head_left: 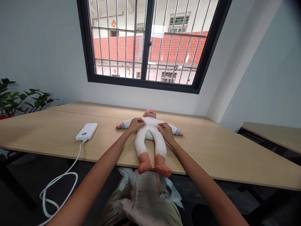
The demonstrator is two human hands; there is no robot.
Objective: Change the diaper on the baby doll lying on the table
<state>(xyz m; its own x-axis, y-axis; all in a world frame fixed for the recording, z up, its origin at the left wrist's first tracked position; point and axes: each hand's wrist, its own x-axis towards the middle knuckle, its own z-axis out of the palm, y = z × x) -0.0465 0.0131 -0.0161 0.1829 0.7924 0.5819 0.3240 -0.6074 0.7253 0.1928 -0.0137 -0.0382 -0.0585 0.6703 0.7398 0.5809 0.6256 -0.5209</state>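
A baby doll in a white long-sleeved garment with blue cuffs lies on its back on the wooden table, its bare feet reaching past the front edge. My left hand rests on the doll's chest and my right hand on its waist, fingers slightly curled on the garment. Whether either hand grips the cloth is hard to tell. A white disposable diaper with blue tabs lies on my khaki-trousered lap, below the table edge and partly behind the doll's feet.
A white power bank lies on the table left of the doll, its white cable looping down over the edge. A green potted plant stands at far left. A barred window is behind the table; another desk stands right.
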